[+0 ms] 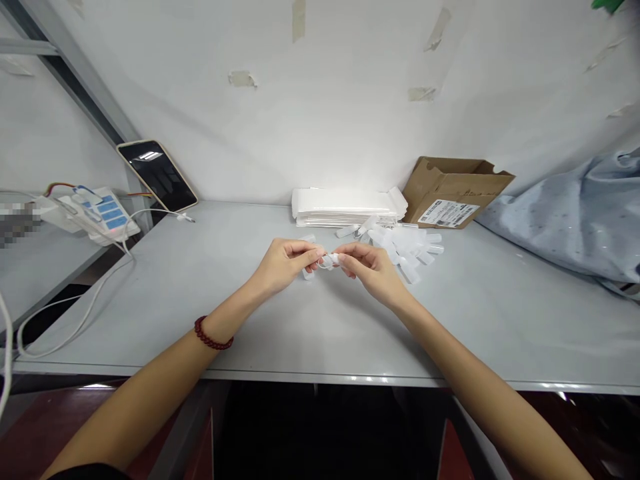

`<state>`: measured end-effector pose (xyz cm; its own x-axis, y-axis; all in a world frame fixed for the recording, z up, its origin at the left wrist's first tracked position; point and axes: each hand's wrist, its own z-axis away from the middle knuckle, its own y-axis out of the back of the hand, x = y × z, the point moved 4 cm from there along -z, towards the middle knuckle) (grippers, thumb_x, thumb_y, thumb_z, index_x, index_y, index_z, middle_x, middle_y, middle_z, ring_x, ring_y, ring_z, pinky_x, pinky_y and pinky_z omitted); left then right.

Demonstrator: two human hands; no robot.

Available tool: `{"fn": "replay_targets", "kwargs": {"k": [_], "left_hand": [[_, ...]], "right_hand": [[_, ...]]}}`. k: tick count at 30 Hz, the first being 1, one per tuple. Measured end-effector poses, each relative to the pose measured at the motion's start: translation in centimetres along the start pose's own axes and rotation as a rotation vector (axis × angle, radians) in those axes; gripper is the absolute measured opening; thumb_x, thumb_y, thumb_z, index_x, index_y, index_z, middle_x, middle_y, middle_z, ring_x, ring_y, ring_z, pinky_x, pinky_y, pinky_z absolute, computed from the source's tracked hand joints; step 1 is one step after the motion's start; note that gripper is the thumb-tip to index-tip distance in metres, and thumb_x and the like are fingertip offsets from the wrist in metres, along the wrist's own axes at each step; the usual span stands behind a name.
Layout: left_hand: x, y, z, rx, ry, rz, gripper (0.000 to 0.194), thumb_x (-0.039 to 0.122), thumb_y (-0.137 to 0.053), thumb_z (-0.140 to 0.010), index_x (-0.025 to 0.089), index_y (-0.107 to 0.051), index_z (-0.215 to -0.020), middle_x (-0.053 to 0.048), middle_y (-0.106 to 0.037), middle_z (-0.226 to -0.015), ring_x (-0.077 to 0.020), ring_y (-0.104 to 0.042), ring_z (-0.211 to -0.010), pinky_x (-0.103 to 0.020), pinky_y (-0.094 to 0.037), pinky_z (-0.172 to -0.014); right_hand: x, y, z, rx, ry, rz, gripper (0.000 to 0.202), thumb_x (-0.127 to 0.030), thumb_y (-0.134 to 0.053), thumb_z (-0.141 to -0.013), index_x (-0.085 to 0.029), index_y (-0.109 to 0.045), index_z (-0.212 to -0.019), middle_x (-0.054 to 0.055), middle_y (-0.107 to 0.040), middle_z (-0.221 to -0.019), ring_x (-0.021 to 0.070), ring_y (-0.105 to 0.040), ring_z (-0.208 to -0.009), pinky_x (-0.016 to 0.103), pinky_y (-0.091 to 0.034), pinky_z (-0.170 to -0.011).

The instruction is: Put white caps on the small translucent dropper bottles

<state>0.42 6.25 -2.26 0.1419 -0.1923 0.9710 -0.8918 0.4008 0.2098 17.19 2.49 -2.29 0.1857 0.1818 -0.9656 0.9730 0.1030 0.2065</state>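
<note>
My left hand [294, 261] and my right hand [369, 267] meet above the middle of the table. Between their fingertips is a small white piece with a thin loop [328, 261]; a tiny brass-coloured bit shows by the left thumb. Both hands are closed in a pinch on it, and the fingers partly hide its shape. Just beyond my right hand lies a loose pile of translucent white tag-like pieces [407, 245], some with thin loops. A few similar pale pieces [308, 274] lie partly hidden behind my left fingers.
Flat white boxes [345, 204] are stacked against the wall. Beside them leans an open brown carton [450, 190] with a label. A phone [159, 175] stands at the back left, near a white cable [103, 287] and a power strip [107, 213]. Light-blue cloth [575, 213] covers the right side.
</note>
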Motion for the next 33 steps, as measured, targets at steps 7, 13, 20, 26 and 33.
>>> {"fn": "replay_targets", "kwargs": {"k": [7,13,20,26,33], "left_hand": [[-0.03,0.07,0.07,-0.015,0.0,-0.003,0.024,0.036,-0.066,-0.081,0.015,-0.072,-0.073,-0.002,-0.065,-0.068,-0.0119,-0.056,-0.062,-0.026,-0.047,-0.063],[-0.11,0.32,-0.27,0.038,0.026,0.079,0.031,0.043,-0.063,-0.084,0.015,-0.074,-0.077,-0.005,-0.069,-0.077,-0.0132,-0.059,-0.067,-0.026,-0.048,-0.063],[0.31,0.34,-0.07,0.008,0.024,0.016,0.025,0.039,-0.067,-0.081,0.015,-0.071,-0.073,-0.002,-0.066,-0.072,-0.0121,-0.058,-0.066,-0.025,-0.048,-0.063],[0.29,0.13,0.0,0.017,0.024,-0.007,0.022,0.035,-0.068,-0.079,0.015,-0.071,-0.073,-0.001,-0.065,-0.068,-0.0114,-0.056,-0.06,-0.025,-0.047,-0.061],[-0.18,-0.13,0.16,0.031,0.032,-0.01,0.022,0.036,-0.067,-0.079,0.015,-0.07,-0.071,-0.002,-0.067,-0.07,-0.0117,-0.055,-0.061,-0.026,-0.047,-0.061]], "right_hand": [[0.05,-0.12,0.03,-0.001,0.002,0.003,0.018,-0.032,-0.059,-0.085,-0.016,-0.069,-0.087,0.001,-0.061,-0.074,0.01,-0.047,-0.062,0.026,-0.038,-0.06],[-0.13,-0.22,-0.03,0.015,0.0,-0.03,0.019,-0.032,-0.06,-0.084,-0.016,-0.068,-0.086,0.001,-0.061,-0.075,0.0099,-0.047,-0.062,0.026,-0.039,-0.06],[0.02,-0.27,-0.03,0.019,-0.002,-0.034,0.02,-0.033,-0.06,-0.084,-0.016,-0.068,-0.088,0.001,-0.061,-0.075,0.0099,-0.047,-0.061,0.026,-0.039,-0.059],[0.13,-0.31,0.0,0.02,0.014,-0.004,0.018,-0.033,-0.06,-0.084,-0.017,-0.069,-0.086,0.001,-0.061,-0.073,0.0103,-0.048,-0.062,0.027,-0.039,-0.061],[0.21,-0.47,0.1,0.022,-0.002,0.015,0.022,-0.037,-0.06,-0.083,-0.017,-0.068,-0.086,0.001,-0.061,-0.071,0.0119,-0.051,-0.064,0.028,-0.041,-0.063]]}}
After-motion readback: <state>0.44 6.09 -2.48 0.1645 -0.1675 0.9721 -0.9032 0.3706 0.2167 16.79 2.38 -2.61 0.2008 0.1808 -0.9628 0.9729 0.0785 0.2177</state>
